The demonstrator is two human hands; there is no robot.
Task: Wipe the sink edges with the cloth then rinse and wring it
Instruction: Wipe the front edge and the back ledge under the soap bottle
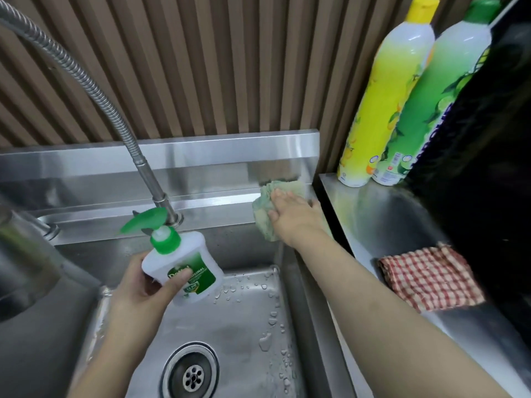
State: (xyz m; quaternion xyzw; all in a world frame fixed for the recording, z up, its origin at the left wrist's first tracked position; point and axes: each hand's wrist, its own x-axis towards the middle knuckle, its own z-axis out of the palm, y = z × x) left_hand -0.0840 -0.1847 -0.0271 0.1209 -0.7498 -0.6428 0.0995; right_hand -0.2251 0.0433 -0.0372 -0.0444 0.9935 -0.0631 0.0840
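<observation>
Left grip (149,282) curled round soap bottle (184,268) over sink (253,326); right grip (293,214), fingers flat, pressing cloth (265,216) on rim at 2 o'clock.

Two bare forearms, sleeveless in view; left hand (140,282) and right hand (293,216) ungloved.

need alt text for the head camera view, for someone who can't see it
A person's right hand presses a green cloth flat on the back right corner of a steel sink, while the left hand holds a pump soap bottle over the basin. Two tall detergent bottles and a red checked cloth sit on the counter to the right.
</observation>
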